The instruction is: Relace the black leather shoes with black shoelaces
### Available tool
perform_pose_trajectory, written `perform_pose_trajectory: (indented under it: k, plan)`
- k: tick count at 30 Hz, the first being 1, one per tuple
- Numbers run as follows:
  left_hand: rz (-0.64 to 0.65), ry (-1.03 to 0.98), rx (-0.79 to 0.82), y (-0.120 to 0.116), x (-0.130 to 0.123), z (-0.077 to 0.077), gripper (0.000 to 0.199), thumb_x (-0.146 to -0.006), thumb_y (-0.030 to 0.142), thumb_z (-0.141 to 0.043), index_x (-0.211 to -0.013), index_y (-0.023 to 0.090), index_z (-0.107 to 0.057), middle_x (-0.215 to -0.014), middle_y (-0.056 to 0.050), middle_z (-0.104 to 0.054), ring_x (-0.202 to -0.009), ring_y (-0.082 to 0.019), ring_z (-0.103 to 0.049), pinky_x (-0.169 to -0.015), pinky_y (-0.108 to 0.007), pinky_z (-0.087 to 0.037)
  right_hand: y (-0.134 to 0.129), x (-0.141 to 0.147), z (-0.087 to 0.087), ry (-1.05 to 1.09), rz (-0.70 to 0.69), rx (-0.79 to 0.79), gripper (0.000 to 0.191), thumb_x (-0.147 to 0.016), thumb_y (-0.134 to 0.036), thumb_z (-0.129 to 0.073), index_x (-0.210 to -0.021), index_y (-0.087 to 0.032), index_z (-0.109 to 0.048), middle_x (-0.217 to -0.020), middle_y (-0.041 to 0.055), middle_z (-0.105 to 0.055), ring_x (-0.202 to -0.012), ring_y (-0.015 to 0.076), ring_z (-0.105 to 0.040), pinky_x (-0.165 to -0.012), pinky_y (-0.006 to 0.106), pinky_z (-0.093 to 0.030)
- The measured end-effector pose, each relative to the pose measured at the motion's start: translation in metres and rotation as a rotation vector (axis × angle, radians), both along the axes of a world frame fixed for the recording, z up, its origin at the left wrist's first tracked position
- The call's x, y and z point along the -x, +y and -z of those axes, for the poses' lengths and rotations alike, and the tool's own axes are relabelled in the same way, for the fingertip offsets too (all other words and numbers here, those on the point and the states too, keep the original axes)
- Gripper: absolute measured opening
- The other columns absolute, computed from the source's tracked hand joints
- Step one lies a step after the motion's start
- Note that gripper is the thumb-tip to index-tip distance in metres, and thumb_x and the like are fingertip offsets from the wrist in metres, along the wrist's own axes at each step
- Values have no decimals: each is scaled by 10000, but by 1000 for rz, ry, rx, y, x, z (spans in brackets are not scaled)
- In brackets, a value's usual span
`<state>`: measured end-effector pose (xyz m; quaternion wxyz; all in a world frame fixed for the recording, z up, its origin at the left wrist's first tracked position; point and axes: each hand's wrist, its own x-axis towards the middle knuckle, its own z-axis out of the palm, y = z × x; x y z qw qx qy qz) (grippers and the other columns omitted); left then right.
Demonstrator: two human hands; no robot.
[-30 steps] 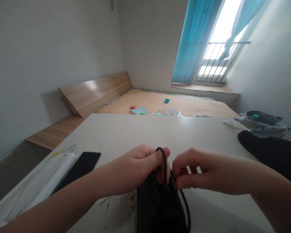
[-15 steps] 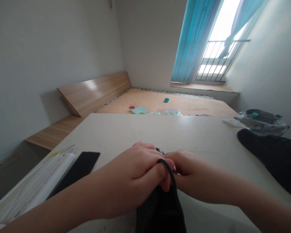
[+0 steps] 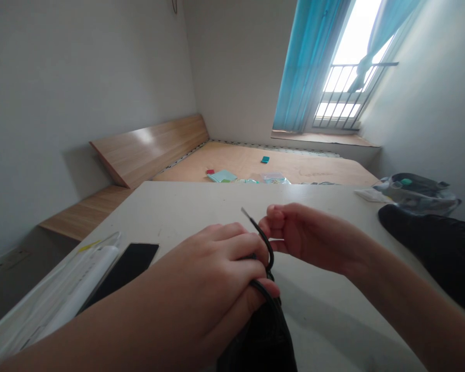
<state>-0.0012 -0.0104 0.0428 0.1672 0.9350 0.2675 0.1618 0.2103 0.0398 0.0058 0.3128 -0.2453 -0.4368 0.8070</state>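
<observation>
Above the white table [image 3: 194, 209], the black bag [image 3: 258, 346] sits at the bottom edge of my view, cut off by the frame and partly hidden by the left hand [image 3: 205, 274], which is closed around the bag's black cord [image 3: 264, 243]. The right hand [image 3: 310, 235] is curled beside the cord's pale tip; I can't tell whether it grips it. Open table lies beyond both hands, and a black phone [image 3: 127, 268] lies just beside the left hand.

white walls [image 3: 81, 93], plywood bed base [image 3: 294, 168] w/ wood headboard [image 3: 147, 150], blue curtains [image 3: 306, 67], barred window [image 3: 339, 98], daylight
</observation>
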Motion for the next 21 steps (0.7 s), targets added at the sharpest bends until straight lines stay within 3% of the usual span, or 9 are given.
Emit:
perform_pose_trajectory:
  k: [6, 11, 13, 17, 21]
  plan:
    - [16, 15, 114, 7, 4, -2, 238, -962, 123, -385, -913, 224, -596, -1019, 64, -648, -940, -110, -539, -903, -220, -348, -3, -2, -5, -135, -155, -113, 43, -920, -222, -535, -929, -180, -528, -832, 22, -644, -751, 133, -637, -703, 262, -475]
    - [-8, 101, 114, 7, 6, 1, 236, -960, 157, -407, -863, 222, -612, -919, 36, -649, -864, -131, -559, -790, -241, -378, -13, -4, -10, -736, -258, -677, 103, -893, -245, -563, -975, -200, -604, -900, 10, -606, -799, 135, -538, -717, 272, -437]
    - [-4, 128, 103, 7, 7, 3, 241, -962, 173, -410, -854, 223, -620, -883, 25, -646, -822, -140, -557, -734, -252, -377, -15, -7, -12, -916, -344, -804, 155, -895, -236, -545, -1033, -245, -615, -978, 4, -609, -846, 147, -538, -730, 279, -431]
    - [-3, 171, 99, 7, 8, 4, 238, -957, 159, -420, -848, 222, -622, -864, 35, -656, -785, -135, -564, -698, -257, -362, -16, -9, -12, -1050, -392, -810, 165, -891, -276, -556, -1052, -244, -572, -921, -4, -606, -789, 146, -533, -659, 258, -414]
    - [-14, 207, 95, 9, 7, 2, 241, -969, 185, -407, -876, 232, -624, -853, 46, -662, -777, -136, -569, -691, -263, -351, -12, -7, -12, -1063, -443, -846, 88, -921, -278, -507, -917, -203, -552, -827, -9, -575, -724, 132, -496, -634, 247, -384]
